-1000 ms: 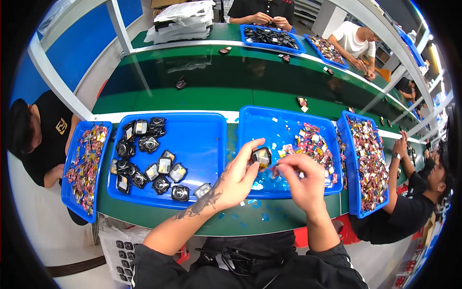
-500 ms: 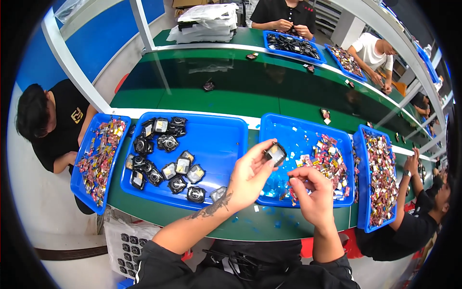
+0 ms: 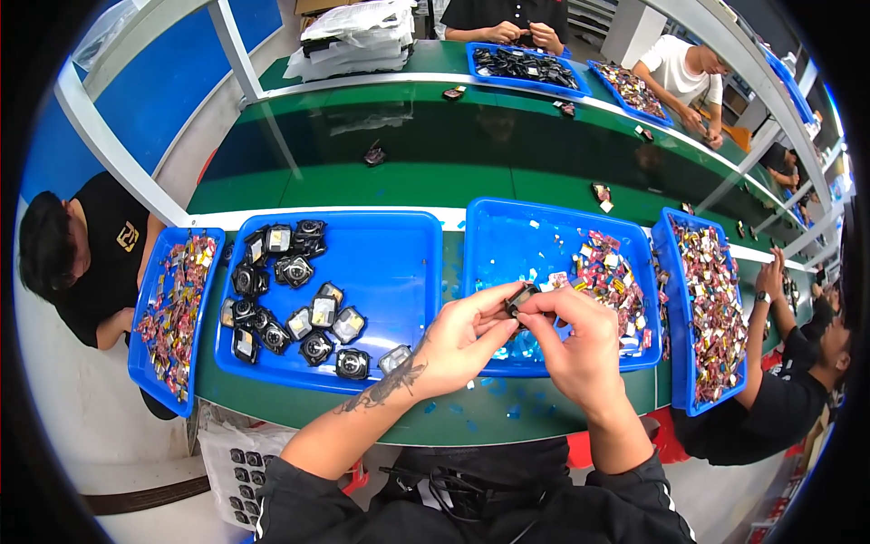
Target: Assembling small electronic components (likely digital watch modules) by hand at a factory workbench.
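My left hand (image 3: 455, 349) grips a small black watch case (image 3: 520, 297) between thumb and fingers, above the near edge of a blue tray (image 3: 497, 238). My right hand (image 3: 580, 349) is closed, thumb and fingertips pinching the case's right side. Whether a smaller piece sits under those fingertips is hidden. In that tray lie many small red, yellow and white parts (image 3: 607, 272) and scraps of blue film. Left of my hands, a wider blue tray (image 3: 390, 263) holds several black watch cases (image 3: 323, 310), some with pale faces up, grouped mostly on its left side.
Blue trays heaped with small parts flank the bench at far left (image 3: 136, 363) and right (image 3: 666, 263). Beyond runs a green conveyor belt (image 3: 435, 163) with scattered pieces. Co-workers sit left, right and across. White posts (image 3: 113, 136) frame the station; bagged trays (image 3: 358, 36) are stacked behind.
My right hand has moved up and left to meet the watch case in my left hand. The case has turned from face-up to a steep tilt. The whole view has shifted slightly.
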`<action>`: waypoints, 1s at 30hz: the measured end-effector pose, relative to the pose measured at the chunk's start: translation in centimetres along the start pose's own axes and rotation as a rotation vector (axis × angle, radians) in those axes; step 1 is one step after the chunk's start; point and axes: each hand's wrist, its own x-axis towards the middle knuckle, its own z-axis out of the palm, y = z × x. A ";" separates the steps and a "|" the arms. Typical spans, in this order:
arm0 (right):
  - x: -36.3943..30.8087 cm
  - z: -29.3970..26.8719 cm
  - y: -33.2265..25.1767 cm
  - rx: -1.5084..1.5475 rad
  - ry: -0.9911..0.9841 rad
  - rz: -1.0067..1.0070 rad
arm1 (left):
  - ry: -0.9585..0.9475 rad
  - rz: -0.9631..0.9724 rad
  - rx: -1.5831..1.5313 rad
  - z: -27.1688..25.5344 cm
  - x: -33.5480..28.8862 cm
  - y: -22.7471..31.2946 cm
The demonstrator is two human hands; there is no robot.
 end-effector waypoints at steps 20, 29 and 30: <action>-0.1 -1.0 -0.4 -0.304 0.095 -0.212 | -0.041 0.022 0.014 0.5 -0.3 0.9; -2.9 -0.8 1.7 0.451 0.118 0.280 | 0.141 0.080 -0.113 1.6 -0.1 1.5; -3.3 -0.8 2.2 0.490 0.050 0.328 | 0.134 0.090 -0.154 1.8 -0.1 1.8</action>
